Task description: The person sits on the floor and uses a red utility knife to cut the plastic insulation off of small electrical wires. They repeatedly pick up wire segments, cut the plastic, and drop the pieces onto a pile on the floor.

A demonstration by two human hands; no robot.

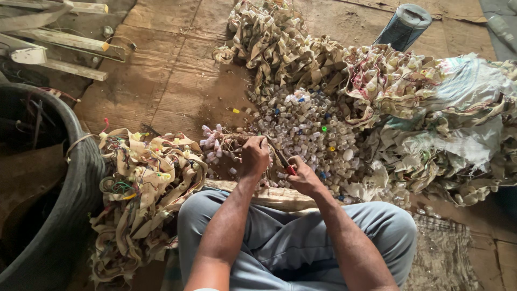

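- Lower left of the frame: a heap of strips [142,188] with wires, seemingly stripped of sockets.
- Centre: left hand [254,156] closed around a strip of sockets [218,143]; right hand [303,175] grips a red-handled cutter [284,161].
- Centre right: loose sockets [312,129] piled.
- Right: a large tangle of strips [398,91] looks uncut.

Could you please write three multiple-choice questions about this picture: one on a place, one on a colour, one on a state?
1. Where is the black tub?
A. at the person's left
B. at the person's right
C. on the lap

2. What colour are the handles of the cutter?
A. blue
B. red
C. white

3. How is the left hand?
A. open and flat
B. resting on a knee
C. closed on a strip with sockets

Answers:
1 A: it fills the left edge.
2 B: red shows at the right hand.
3 C: the fingers wrap the strip over the cap pile.
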